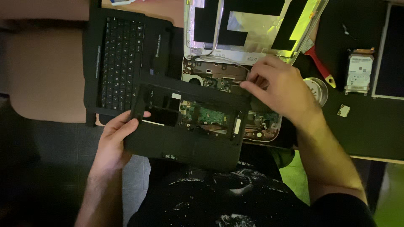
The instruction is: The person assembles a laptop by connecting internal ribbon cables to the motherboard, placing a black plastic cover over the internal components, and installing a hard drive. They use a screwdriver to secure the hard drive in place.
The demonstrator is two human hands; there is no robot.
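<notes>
Two bare hands work over a stripped laptop. The left hand point(115, 136) has its grip closed on the left edge of a black cover point(187, 124), thumb on top and fingers beneath, holding it tilted above the person's lap and over the near part of the base point(235, 105). Through the cover's openings a green board point(210, 114) shows. The right hand point(280, 86) reaches over the cover's far right corner; its fingertips point(247, 86) are pinched together at the exposed inner parts of the base, but whether they have hold of anything I cannot tell. Beyond the base, the lid shell point(252, 25) lies open, silver inside with black strips. Left of the cover, a black keyboard panel point(122, 59) rests flat on the tabletop point(46, 71), partly under the cover's far left corner. To the right, on a dark mat point(366, 126), lie a red-handled tool point(320, 63), a small round dish point(316, 89), a hard drive point(360, 71), a small white part point(344, 110) and a screen panel point(391, 50) at the edge.
</notes>
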